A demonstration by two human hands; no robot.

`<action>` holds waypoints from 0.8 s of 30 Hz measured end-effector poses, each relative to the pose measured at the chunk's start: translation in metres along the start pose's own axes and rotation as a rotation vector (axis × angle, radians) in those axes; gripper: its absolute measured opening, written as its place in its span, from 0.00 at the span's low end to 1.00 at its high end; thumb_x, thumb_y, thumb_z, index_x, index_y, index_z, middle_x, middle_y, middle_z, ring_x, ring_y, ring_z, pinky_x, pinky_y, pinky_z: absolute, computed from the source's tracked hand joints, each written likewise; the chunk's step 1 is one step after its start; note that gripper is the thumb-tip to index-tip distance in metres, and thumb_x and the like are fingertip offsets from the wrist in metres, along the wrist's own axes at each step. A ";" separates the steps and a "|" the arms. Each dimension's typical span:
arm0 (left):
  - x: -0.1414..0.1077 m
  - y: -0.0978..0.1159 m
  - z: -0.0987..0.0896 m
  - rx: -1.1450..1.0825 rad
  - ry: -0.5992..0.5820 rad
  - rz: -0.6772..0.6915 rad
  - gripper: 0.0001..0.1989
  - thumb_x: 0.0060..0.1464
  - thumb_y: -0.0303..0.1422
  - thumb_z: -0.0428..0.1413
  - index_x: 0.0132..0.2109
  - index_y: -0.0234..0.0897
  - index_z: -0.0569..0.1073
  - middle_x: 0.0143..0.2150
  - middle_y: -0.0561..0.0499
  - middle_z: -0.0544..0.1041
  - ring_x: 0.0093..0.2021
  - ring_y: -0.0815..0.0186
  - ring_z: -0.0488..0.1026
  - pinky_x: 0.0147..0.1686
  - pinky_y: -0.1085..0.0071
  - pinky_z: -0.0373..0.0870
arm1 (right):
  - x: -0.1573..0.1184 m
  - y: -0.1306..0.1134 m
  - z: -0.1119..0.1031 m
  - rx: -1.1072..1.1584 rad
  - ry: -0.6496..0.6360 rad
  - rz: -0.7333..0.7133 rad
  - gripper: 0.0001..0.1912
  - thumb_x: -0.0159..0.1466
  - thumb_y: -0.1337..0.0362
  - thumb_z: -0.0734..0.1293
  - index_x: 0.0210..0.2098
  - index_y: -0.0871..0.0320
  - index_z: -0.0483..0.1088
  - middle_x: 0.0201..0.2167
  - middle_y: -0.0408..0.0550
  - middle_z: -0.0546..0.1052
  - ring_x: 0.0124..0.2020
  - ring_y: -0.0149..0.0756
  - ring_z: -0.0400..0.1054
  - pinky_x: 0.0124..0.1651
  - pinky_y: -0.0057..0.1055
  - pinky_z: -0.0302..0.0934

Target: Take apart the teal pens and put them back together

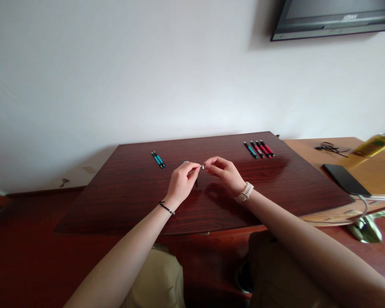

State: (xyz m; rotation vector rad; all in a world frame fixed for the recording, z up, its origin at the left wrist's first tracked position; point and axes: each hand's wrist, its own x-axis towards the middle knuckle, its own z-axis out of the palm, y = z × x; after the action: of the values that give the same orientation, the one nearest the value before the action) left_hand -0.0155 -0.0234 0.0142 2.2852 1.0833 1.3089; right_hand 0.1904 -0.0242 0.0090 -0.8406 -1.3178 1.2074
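Pinching a small pale piece (pixel 203 167) between fingertips, head view: left hand (pixel 183 177) and right hand (pixel 226 173), nearly meeting, both closed on it, above the middle of a dark wooden table (pixel 125 192). To their left, two blue pens (pixel 158 159), side by side. To their right, one blue pen (pixel 250 149) beside three red pens (pixel 262 148). On a lighter table (pixel 311 154), a black phone (pixel 345 179).

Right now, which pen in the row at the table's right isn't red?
The leftmost pen of that row, nearest the right hand: its barrel is teal, while the three others are pinkish red.
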 end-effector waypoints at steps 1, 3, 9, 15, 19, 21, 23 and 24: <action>0.000 0.000 0.000 0.005 -0.004 0.003 0.07 0.72 0.33 0.56 0.45 0.39 0.79 0.43 0.48 0.82 0.41 0.63 0.78 0.44 0.68 0.72 | 0.000 0.000 0.000 -0.005 0.005 -0.001 0.19 0.60 0.47 0.79 0.40 0.55 0.80 0.37 0.46 0.80 0.37 0.35 0.70 0.44 0.34 0.66; 0.000 0.000 0.000 0.015 -0.013 0.011 0.07 0.72 0.33 0.56 0.45 0.39 0.79 0.42 0.48 0.82 0.40 0.63 0.78 0.43 0.68 0.72 | 0.000 0.001 0.000 -0.015 0.002 0.001 0.19 0.60 0.47 0.80 0.40 0.55 0.80 0.38 0.46 0.80 0.38 0.35 0.70 0.44 0.34 0.66; 0.000 0.001 0.000 0.059 -0.028 0.050 0.07 0.71 0.30 0.56 0.45 0.39 0.79 0.41 0.48 0.81 0.38 0.64 0.77 0.41 0.69 0.72 | 0.000 0.000 -0.001 -0.072 -0.036 -0.041 0.17 0.61 0.50 0.79 0.40 0.55 0.80 0.38 0.47 0.81 0.39 0.37 0.73 0.45 0.35 0.67; -0.001 0.002 0.000 0.070 -0.028 0.047 0.07 0.72 0.31 0.55 0.47 0.39 0.80 0.41 0.48 0.80 0.39 0.63 0.77 0.42 0.68 0.72 | 0.002 0.004 -0.004 -0.134 0.014 -0.082 0.16 0.63 0.50 0.77 0.41 0.55 0.80 0.40 0.47 0.82 0.38 0.36 0.73 0.45 0.35 0.67; -0.002 0.001 0.001 0.077 -0.035 0.062 0.07 0.71 0.31 0.56 0.46 0.40 0.80 0.41 0.48 0.81 0.39 0.63 0.77 0.43 0.68 0.73 | 0.002 0.006 -0.005 -0.160 -0.038 -0.092 0.16 0.63 0.49 0.77 0.42 0.54 0.79 0.40 0.47 0.82 0.40 0.38 0.74 0.46 0.36 0.68; -0.002 0.001 0.001 0.080 -0.039 0.064 0.07 0.71 0.31 0.56 0.46 0.40 0.80 0.41 0.48 0.81 0.39 0.63 0.77 0.43 0.67 0.73 | 0.002 0.006 -0.005 -0.186 -0.038 -0.106 0.16 0.64 0.49 0.77 0.42 0.54 0.79 0.39 0.47 0.82 0.39 0.38 0.74 0.46 0.36 0.68; -0.002 0.001 0.001 0.083 -0.037 0.060 0.07 0.71 0.30 0.56 0.46 0.40 0.80 0.40 0.48 0.81 0.39 0.63 0.78 0.43 0.68 0.74 | 0.002 0.005 -0.005 -0.207 -0.032 -0.117 0.15 0.65 0.50 0.76 0.42 0.54 0.79 0.39 0.47 0.81 0.38 0.37 0.73 0.46 0.36 0.67; -0.002 0.002 0.001 0.084 -0.035 0.058 0.07 0.71 0.30 0.56 0.47 0.40 0.80 0.40 0.48 0.80 0.39 0.63 0.78 0.43 0.68 0.73 | 0.001 0.005 -0.004 -0.211 -0.030 -0.119 0.15 0.66 0.50 0.76 0.42 0.55 0.79 0.38 0.46 0.81 0.38 0.37 0.73 0.46 0.36 0.67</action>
State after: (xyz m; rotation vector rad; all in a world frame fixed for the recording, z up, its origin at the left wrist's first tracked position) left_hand -0.0149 -0.0255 0.0139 2.4077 1.0880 1.2627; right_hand 0.1937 -0.0208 0.0041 -0.8825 -1.5171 1.0040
